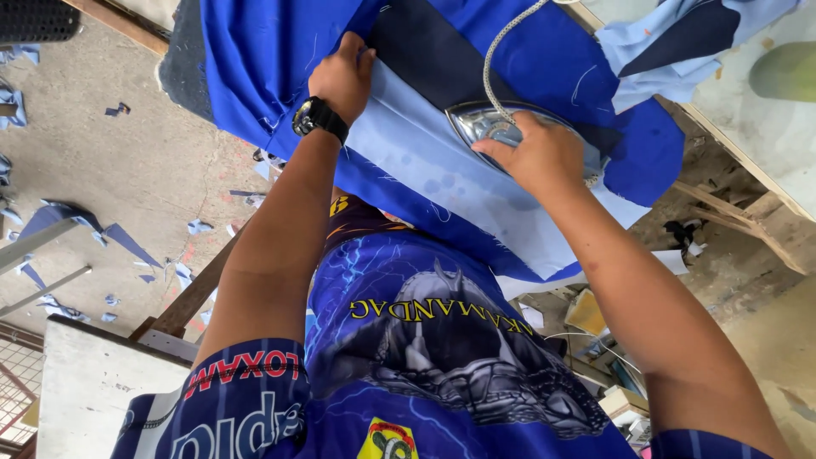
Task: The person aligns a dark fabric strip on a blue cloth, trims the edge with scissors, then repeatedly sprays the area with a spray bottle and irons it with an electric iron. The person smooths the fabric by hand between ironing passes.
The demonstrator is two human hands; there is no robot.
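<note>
Your right hand (535,153) is closed around the iron (489,123), which sits on the pale blue cloth (442,183). Beside the iron, your left hand (342,76) lies half-curled, fingertips pressing that cloth's edge.

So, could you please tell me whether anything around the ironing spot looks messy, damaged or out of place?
Yes: blue fabric scraps lie scattered over the concrete floor at the left. The pale blue fabric under the iron shows darker spots, perhaps damp. The left hand presses the cloth; the right hand holds the iron.
</note>
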